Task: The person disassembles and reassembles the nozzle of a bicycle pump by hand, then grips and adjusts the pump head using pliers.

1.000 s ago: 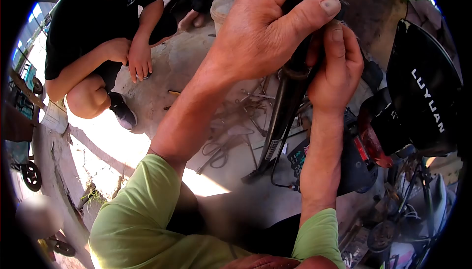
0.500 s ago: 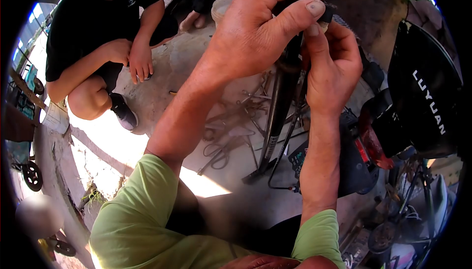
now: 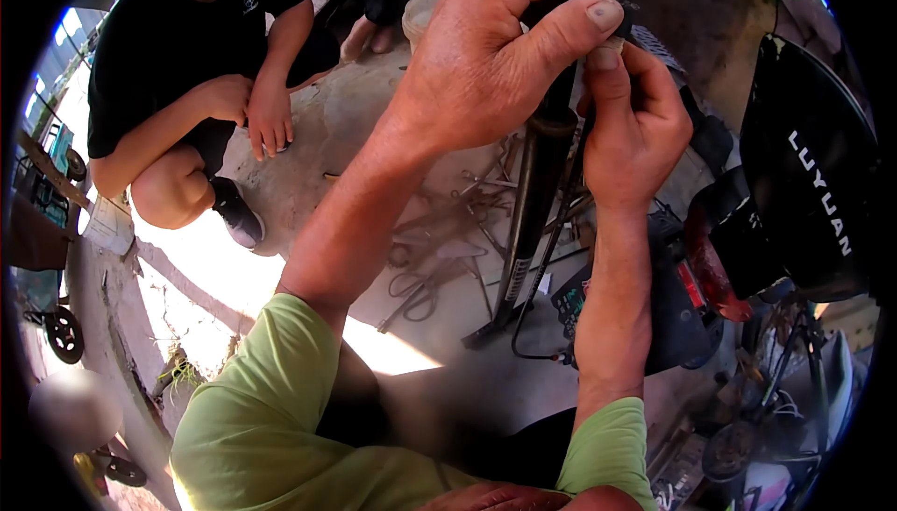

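Note:
At the top centre my left hand (image 3: 495,63) is closed around a dark part whose shape is mostly hidden behind the fingers. Its thumb lies along the near side of that part. My right hand (image 3: 635,128) is closed just right of it, with thumb and fingers pinching a small pale piece (image 3: 612,44) at the dark part's lower edge. Below the hands a black tube (image 3: 537,203) slants down to the floor, with a thin black cable (image 3: 517,333) beside it.
A person in black (image 3: 196,53) squats at the left. Behind stands a white bucket (image 3: 422,14), near another person's bare foot (image 3: 358,39). Metal tools (image 3: 481,221) lie scattered on the floor. A black panel lettered LUYUAN (image 3: 808,165) is at the right, above a red part (image 3: 715,273).
Both hands have shifted slightly left since the first frame, and the small pale piece has come into view between them. The black tube's upper part shows more.

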`<state>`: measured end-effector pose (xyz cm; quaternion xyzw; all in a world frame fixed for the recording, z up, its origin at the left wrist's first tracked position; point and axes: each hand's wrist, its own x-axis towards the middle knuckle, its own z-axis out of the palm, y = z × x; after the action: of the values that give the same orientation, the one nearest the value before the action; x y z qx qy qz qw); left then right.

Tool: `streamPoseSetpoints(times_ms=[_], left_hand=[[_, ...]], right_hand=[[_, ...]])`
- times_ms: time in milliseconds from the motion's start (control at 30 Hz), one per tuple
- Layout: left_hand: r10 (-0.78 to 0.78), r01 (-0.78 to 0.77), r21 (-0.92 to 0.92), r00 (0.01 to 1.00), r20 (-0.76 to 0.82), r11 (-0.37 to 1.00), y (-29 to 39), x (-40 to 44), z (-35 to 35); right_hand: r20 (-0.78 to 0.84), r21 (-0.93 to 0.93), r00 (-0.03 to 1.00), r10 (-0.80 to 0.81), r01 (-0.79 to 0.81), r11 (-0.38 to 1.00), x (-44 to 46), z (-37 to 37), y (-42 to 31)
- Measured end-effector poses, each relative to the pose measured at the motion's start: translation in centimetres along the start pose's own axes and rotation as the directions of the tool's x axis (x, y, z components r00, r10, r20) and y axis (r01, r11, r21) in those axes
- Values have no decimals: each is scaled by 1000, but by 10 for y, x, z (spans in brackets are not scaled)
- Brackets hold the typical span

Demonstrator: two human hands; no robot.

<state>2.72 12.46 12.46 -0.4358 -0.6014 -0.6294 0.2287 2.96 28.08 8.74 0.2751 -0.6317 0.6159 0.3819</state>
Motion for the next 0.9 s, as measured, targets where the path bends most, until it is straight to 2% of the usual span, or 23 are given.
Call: streamPoseSetpoints(times_ms=[100, 167, 233, 300, 400, 500, 600, 633, 733, 833, 900], left_hand=[[65, -64, -32, 998, 12, 997, -9, 2, 1], [48, -48, -60, 999, 5, 997, -9, 1, 2], [-52, 52, -63, 999, -13, 997, 5, -2, 2], [-115, 118, 31, 991, -75, 993, 1, 0, 1], [-121, 134, 108, 985, -121, 985, 0, 2, 0], [-180, 193, 101, 976, -122, 976, 12, 2, 2], [-234, 243, 65, 965, -122, 968, 17, 3, 5], [-243, 251, 53, 962, -126, 966, 18, 3, 5], [-69, 93, 229, 991, -113, 969, -1, 4, -2], [-64, 67, 25, 991, -120, 997, -7, 1, 3], [-117, 131, 101, 984, -134, 986, 1, 1, 1]], right_hand=[[115, 213, 991, 70, -94, 973, 7, -10, 8], [168, 287, 984, 67, -114, 951, 8, -14, 12], [218, 358, 973, 77, -153, 921, 9, -15, 14], [268, 425, 958, 98, -209, 881, 10, -14, 12], [288, 409, 941, 175, -286, 866, 12, -15, 3], [308, 248, 927, 213, -295, 923, 13, -15, -7], [261, 221, 952, 160, -220, 950, 10, -15, 2], [209, 215, 964, 162, -207, 954, 9, -13, 2], [70, 156, 987, 146, -155, 975, 5, -3, -2], [-10, 53, 994, 107, -106, 993, 5, 2, -8], [-33, 20, 993, 116, -116, 993, 4, 4, -9]])
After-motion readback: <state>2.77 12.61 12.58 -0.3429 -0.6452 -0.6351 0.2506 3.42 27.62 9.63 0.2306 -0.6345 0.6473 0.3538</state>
